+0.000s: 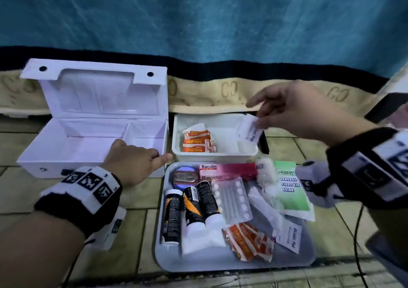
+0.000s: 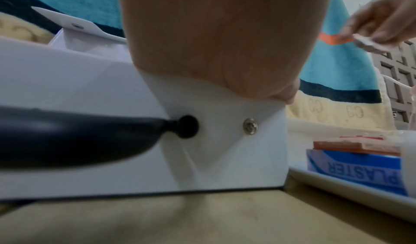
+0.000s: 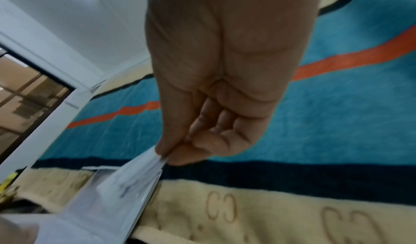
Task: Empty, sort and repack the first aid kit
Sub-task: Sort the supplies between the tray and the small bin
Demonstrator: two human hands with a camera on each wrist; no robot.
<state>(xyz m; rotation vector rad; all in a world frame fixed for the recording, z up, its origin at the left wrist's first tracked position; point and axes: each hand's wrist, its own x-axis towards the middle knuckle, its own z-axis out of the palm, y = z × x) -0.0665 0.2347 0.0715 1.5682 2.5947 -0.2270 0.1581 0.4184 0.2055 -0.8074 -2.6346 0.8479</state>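
Underfoot, tan tiled floor (image 1: 136,201) is carrying everything; behind it a blanket (image 1: 198,18) is hanging, teal with a dark band and a beige hem, an orange stripe showing in the right wrist view.

Far left of the grip: white first aid box (image 1: 88,142) is sitting with lid up, two compartments, nothing visible inside. Left hand (image 1: 132,161) is resting on its front right corner, fingers loosely extended toward the bin, holding nothing; the left wrist view is showing the palm on the box rim above a black handle (image 2: 67,137).

Just below the grip: white bin (image 1: 220,153) is holding two orange plaster strips (image 1: 196,142).

Right hand (image 1: 293,111) is hovering over the bin's right end, palm down, wrist raised, thumb and forefinger pinching a white alcohol pad sachet (image 1: 250,128) by its top edge. Sachet is hanging into the bin's right end; contact with the bin wall can't be confirmed.

Nearer than the grip: grey tray (image 1: 220,263) is touching the bin's near side. Count on it: three dark tubes (image 1: 192,208), one Bacidin carton (image 1: 227,171), one round tin (image 1: 185,177), one blister pack (image 1: 231,199), one fan of orange plasters (image 1: 247,241), one more alcohol pad (image 1: 289,237), plus clear wrappers, uncountable. One green first aid guide (image 1: 289,184) is overhanging the tray's right edge.
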